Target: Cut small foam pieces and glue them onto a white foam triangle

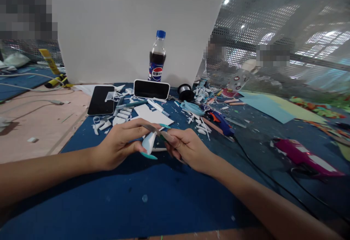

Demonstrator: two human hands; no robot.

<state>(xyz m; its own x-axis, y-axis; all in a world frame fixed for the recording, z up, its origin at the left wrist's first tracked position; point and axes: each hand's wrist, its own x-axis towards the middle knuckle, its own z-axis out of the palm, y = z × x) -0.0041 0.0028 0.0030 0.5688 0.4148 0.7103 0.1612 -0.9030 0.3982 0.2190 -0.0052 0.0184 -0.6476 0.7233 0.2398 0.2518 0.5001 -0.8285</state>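
My left hand [120,146] pinches a small white foam piece [149,142] between thumb and fingers, just above the blue mat [164,196]. My right hand [188,149] is closed around a thin knife [157,130] whose metal blade lies across the top of the white piece. Both hands meet near the middle of the mat. The long fingernails are painted teal.
Behind the hands lie white foam scraps [115,118], a white sheet [153,115], two phones [101,99] [151,89], a cola bottle [157,56], a wire spool [185,91] and a blue glue gun [220,121]. A pink glue gun [306,158] lies right. A large white board [131,25] stands behind.
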